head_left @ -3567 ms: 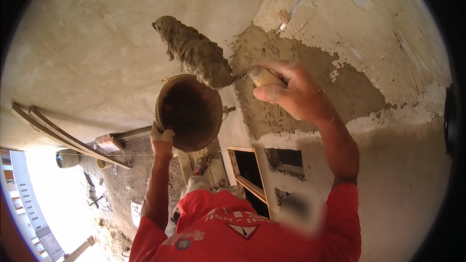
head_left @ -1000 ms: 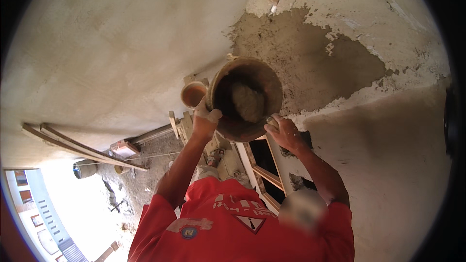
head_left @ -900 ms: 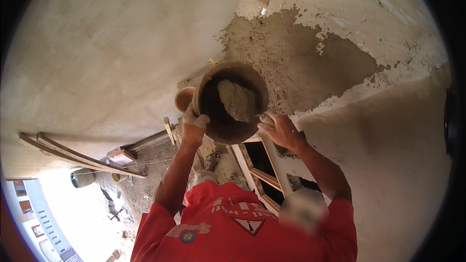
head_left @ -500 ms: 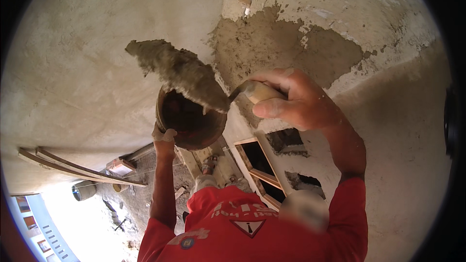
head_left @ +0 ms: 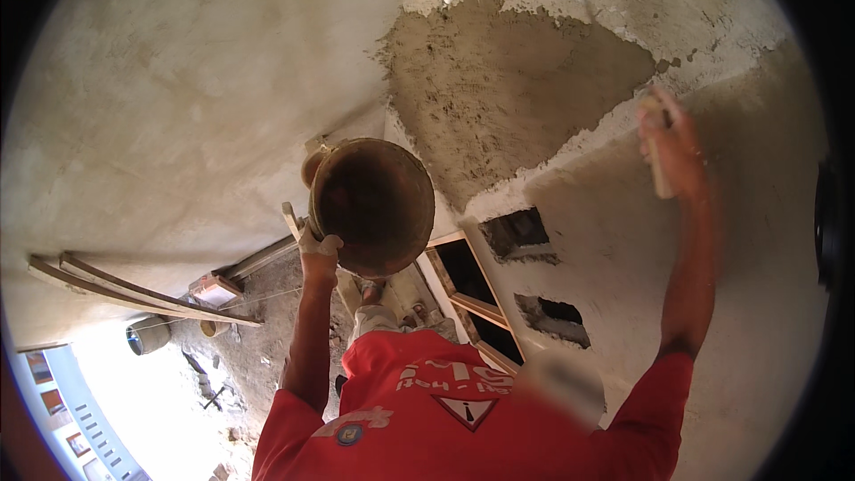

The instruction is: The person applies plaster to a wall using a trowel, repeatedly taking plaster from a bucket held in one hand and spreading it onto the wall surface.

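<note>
A dark, mortar-stained bucket [head_left: 424, 214] is tilted so that its mouth faces me; its inside is mostly in shadow. My left hand [head_left: 319, 254] is closed on the bucket's near-left rim, thumb over the edge. A short wooden piece [head_left: 289, 221] sticks up beside that hand; whether the hand grips it too, I cannot tell. Far to the right, my right hand [head_left: 681, 147] is wrapped around the pale wooden handle of a trowel [head_left: 661, 176], slightly smeared by motion. The trowel's blade does not show. Wet grey mortar [head_left: 508, 80] covers a patch of wall beyond the bucket.
A plastered wall [head_left: 196, 107] rises on the left. Two rough square holes [head_left: 515, 233] and a wooden frame [head_left: 485, 307] are in the right-hand wall. Long boards [head_left: 142, 294] lean at lower left, near a barrel [head_left: 148, 337]. My feet stand on planks [head_left: 408, 283].
My right hand has swung right and up with the trowel. The heaped mortar seen on its blade is out of sight. The bucket has moved slightly right, its mouth now uncovered.
</note>
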Motion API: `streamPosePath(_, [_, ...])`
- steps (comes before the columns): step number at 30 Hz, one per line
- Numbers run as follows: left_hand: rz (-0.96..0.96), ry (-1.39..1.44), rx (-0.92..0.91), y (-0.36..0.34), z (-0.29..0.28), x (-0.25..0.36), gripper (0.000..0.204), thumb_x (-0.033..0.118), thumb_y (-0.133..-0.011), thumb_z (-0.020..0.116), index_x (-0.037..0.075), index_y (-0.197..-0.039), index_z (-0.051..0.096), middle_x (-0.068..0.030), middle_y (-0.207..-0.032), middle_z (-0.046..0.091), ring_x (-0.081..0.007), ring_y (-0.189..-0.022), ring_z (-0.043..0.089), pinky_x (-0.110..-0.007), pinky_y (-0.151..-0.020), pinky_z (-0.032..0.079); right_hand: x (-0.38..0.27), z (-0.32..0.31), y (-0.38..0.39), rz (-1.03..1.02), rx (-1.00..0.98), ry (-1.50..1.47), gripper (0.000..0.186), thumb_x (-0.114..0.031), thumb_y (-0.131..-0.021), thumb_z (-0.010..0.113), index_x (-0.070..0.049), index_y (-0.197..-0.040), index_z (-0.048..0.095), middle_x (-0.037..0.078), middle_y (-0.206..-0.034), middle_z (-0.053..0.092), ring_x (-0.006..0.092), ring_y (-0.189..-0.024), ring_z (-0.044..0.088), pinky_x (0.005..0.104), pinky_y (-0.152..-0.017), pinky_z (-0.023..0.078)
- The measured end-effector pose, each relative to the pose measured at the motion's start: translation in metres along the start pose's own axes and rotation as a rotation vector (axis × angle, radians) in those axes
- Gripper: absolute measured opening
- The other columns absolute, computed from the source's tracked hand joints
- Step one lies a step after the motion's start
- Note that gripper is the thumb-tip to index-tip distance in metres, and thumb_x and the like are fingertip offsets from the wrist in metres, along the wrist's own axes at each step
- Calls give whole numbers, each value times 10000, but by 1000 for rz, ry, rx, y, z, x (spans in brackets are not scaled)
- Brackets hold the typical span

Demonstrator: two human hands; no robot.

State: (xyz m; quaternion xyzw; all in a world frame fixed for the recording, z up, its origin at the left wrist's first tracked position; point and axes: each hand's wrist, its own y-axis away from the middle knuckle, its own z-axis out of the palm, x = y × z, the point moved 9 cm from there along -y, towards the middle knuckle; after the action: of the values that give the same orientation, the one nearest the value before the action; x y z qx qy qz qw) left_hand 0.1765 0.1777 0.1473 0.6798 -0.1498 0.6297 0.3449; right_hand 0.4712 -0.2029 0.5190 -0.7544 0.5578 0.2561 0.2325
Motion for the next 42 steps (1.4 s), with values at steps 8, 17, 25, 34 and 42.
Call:
streamPosePath(8, [-2, -16, -87, 34, 34, 8, 512, 15, -637, 546, -30, -1147, 558, -75, -961, 627, -171, -809, 600, -281, -736, 509, 51, 201, 96, -161, -659, 133, 415, -186, -811, 619, 2, -1180, 592, 198, -989, 656, 295, -749, 658, 390, -703, 535])
streamPosePath(17, [192, 11, -239, 52, 64, 56, 413, 77, -773, 577, -44, -1168, 548, -54, -927, 642, -107, -771, 595, -243, -686, 503, 17, 259, 105, -497, -483, 524, 423, -65, -802, 618, -82, -1222, 570, 225, -1071, 569, 412, -929, 637, 482, -799, 538])
streamPosePath(25, [205, 26, -334, 51, 81, 69, 468, 61, -793, 579, -44, -1245, 522, -79, -1008, 657, -128, -856, 623, -262, -747, 520, 49, 264, 165, -777, -592, 797, 395, -115, -871, 578, -67, -1262, 546, 198, -1087, 500, 359, -851, 640, 436, -674, 573])
streamPosePath(34, [-12, 40, -139, 43, 49, 22, 475, 22, -662, 574, -17, -1135, 581, -64, -931, 634, -153, -779, 597, -276, -694, 496, 52, 185, 55, -146, -505, 46, 503, -164, -882, 582, 24, -1339, 488, 188, -823, 648, 241, -784, 656, 375, -682, 508])
streamPosePath(42, [-9, 77, 41, 35, -5, 16, 461, 22, -636, 568, -13, -1095, 585, -47, -873, 610, -146, -714, 554, -270, -628, 467, 102, 247, -77, 168, -259, -294, 560, -215, -887, 622, -4, -1383, 469, 108, -823, 619, 150, -559, 575, 329, -491, 477])
